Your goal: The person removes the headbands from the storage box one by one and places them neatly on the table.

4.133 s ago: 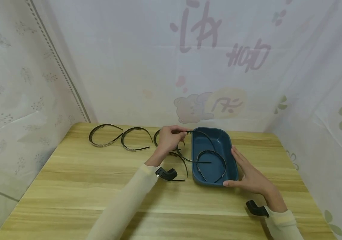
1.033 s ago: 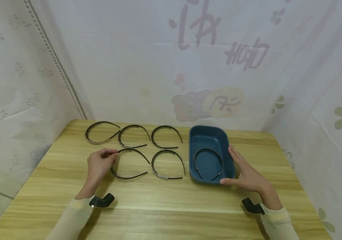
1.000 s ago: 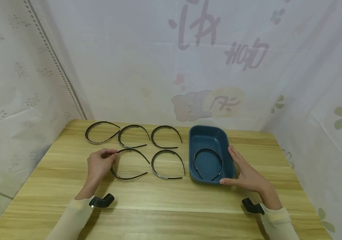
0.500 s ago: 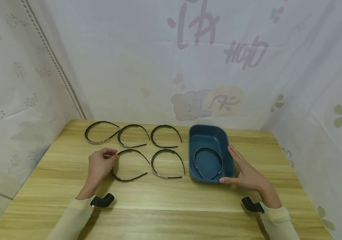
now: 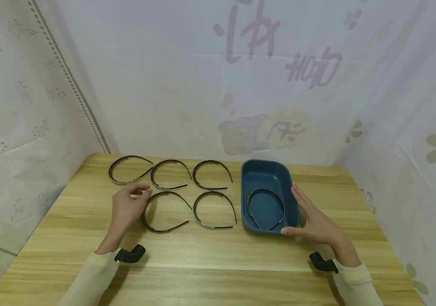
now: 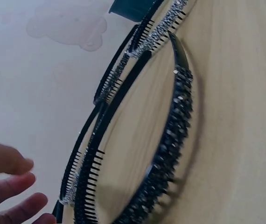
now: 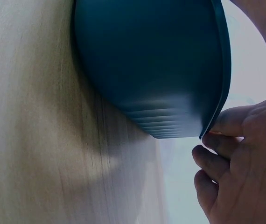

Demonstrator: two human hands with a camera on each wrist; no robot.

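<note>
Black toothed headbands with glittery trim lie on the wooden table. My left hand (image 5: pixel 129 209) is at the left end of the front-left headband (image 5: pixel 159 231); in the left wrist view its fingers (image 6: pixel 14 161) stand apart from that headband's dark-crystal band (image 6: pixel 172 135). To its right lies a silver-trimmed headband (image 5: pixel 203 223). My right hand (image 5: pixel 319 226) holds the blue plastic box (image 5: pixel 264 171) at its near right corner, thumb at the front and fingers along the right rim. One headband (image 5: pixel 266 191) sits inside the box.
Behind, in a row, lie three more headbands: a left one (image 5: pixel 126 183), a middle one (image 5: pixel 152 176) and a right one (image 5: pixel 195 174). A patterned curtain (image 5: pixel 164 85) hangs behind the table (image 5: pixel 218 272) and on both sides. Each wrist wears a black camera mount (image 5: pixel 130 254).
My left hand carried a headband from beside the box to the front left, laid it down, then loosened its fingers from it. The right hand has stayed on the box.
</note>
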